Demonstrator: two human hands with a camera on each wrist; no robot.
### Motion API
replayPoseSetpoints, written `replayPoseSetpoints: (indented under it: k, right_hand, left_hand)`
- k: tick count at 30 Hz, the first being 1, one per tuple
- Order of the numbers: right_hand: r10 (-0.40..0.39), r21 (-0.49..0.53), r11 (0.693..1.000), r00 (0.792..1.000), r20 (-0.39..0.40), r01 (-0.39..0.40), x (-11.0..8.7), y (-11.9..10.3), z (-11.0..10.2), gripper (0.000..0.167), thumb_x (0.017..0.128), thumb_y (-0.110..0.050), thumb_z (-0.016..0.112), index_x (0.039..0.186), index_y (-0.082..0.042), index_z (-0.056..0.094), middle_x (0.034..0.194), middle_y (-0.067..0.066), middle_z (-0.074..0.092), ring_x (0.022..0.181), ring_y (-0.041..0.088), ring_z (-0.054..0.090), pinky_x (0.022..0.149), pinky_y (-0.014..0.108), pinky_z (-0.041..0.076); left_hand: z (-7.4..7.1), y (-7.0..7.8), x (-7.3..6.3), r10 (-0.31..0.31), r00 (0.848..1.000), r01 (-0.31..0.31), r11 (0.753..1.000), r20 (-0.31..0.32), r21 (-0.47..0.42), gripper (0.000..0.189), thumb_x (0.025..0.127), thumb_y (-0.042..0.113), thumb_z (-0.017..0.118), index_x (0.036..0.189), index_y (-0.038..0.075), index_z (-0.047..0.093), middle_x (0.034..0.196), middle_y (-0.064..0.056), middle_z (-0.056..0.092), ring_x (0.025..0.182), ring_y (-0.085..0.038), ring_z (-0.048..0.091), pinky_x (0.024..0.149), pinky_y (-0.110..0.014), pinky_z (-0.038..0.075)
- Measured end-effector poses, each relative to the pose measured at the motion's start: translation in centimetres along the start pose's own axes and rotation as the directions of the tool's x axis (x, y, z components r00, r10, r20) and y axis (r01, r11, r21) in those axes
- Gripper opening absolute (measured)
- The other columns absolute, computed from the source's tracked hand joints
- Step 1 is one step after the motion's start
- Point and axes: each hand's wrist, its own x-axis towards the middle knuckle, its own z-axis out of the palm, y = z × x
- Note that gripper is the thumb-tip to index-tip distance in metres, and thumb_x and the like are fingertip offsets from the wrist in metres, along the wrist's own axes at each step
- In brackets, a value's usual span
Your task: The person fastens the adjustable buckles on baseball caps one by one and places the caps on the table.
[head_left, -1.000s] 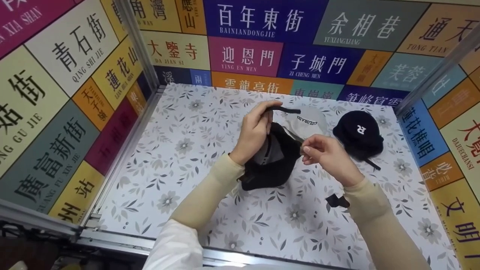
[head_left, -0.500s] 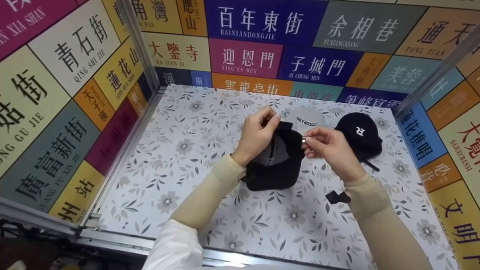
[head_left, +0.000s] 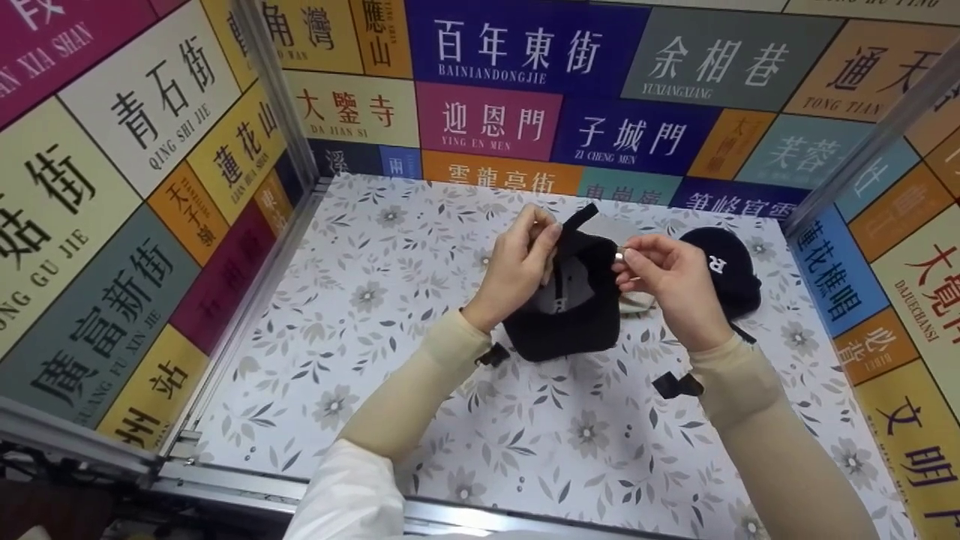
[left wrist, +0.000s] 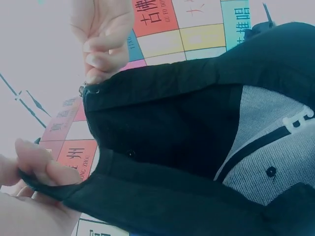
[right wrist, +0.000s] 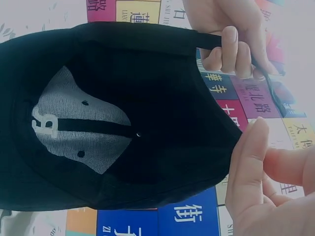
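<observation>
A black baseball cap is held over the table, brim toward me and its grey-lined inside showing. My left hand pinches the strap at the back opening; its free end points up and to the right. On the opposite side of that opening, my right hand pinches a small metal buckle between thumb and fingers. The left wrist view shows the buckle at the cap's corner, under the right fingertips. In the right wrist view the strap passes through the left fingers.
A dark cap with a white R lies on the right, partly behind my right hand. Behind the held cap, a pale grey cap is mostly hidden. The floral-covered table is bounded by printed panel walls.
The black cap has moved up and to the right with both hands. The strap's end, first sideways, then tucked by the left hand, now sticks up.
</observation>
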Motion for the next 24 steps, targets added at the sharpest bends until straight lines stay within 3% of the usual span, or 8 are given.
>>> replayPoseSetpoints:
  k: [2, 6, 10, 16, 24]
  right_hand:
    - [-0.013, 0.012, 1.000, 1.000, -0.007, 0.013, 0.1, -0.1, 0.0, 0.028, 0.096, -0.004, 0.066, 0.111, 0.018, 0.057, 0.090, 0.023, 0.068, 0.072, 0.024, 0.068, 0.066, 0.031, 0.059]
    - [-0.032, 0.039, 0.999, 0.999, -0.019, 0.033, 0.3, -0.4, 0.0, 0.029, 0.095, -0.002, 0.066, 0.111, 0.020, 0.056, 0.090, 0.024, 0.068, 0.073, 0.025, 0.069, 0.067, 0.031, 0.059]
    - [-0.056, 0.052, 0.997, 0.998, -0.025, 0.057, 0.3, -0.5, 0.0, 0.029, 0.095, -0.002, 0.066, 0.111, 0.020, 0.057, 0.090, 0.025, 0.068, 0.074, 0.025, 0.069, 0.067, 0.031, 0.059]
    - [-0.072, 0.066, 0.995, 0.997, -0.022, 0.073, 0.0, -0.5, -0.1, 0.028, 0.095, -0.001, 0.066, 0.111, 0.020, 0.057, 0.090, 0.025, 0.067, 0.074, 0.025, 0.069, 0.067, 0.032, 0.059]
    - [-0.091, 0.076, 0.993, 0.995, -0.029, 0.093, -0.4, -0.6, 0.2, 0.028, 0.094, -0.001, 0.067, 0.112, 0.019, 0.057, 0.090, 0.025, 0.067, 0.074, 0.025, 0.069, 0.067, 0.031, 0.059]
  left_hand:
    - [-0.1, 0.0, 0.0, 0.005, 1.000, -0.005, 1.000, 0.013, 0.011, 0.014, 0.107, 0.021, 0.049, 0.103, 0.008, 0.053, 0.065, -0.004, 0.048, 0.050, -0.016, 0.047, 0.049, -0.029, 0.043]
    - [-0.1, 0.2, 0.0, 0.008, 1.000, -0.010, 0.993, 0.015, 0.117, 0.020, 0.107, 0.025, 0.048, 0.114, 0.011, 0.059, 0.071, 0.001, 0.050, 0.061, -0.012, 0.047, 0.061, -0.028, 0.040]
    - [0.0, 0.5, -0.3, -0.029, 0.999, 0.024, 0.988, 0.030, 0.156, 0.026, 0.106, 0.032, 0.051, 0.120, 0.015, 0.064, 0.081, 0.003, 0.060, 0.069, -0.009, 0.053, 0.067, -0.027, 0.043]
    - [0.5, 0.4, -0.7, -0.035, 0.999, 0.032, 0.982, 0.012, 0.188, 0.025, 0.102, 0.032, 0.059, 0.109, 0.011, 0.069, 0.100, 0.005, 0.069, 0.085, -0.005, 0.061, 0.078, -0.025, 0.049]
    - [0.8, 0.9, -1.4, -0.098, 0.991, 0.078, 0.977, 0.093, 0.196, 0.021, 0.099, 0.031, 0.064, 0.100, 0.012, 0.074, 0.092, 0.008, 0.070, 0.078, -0.005, 0.062, 0.074, -0.024, 0.050]
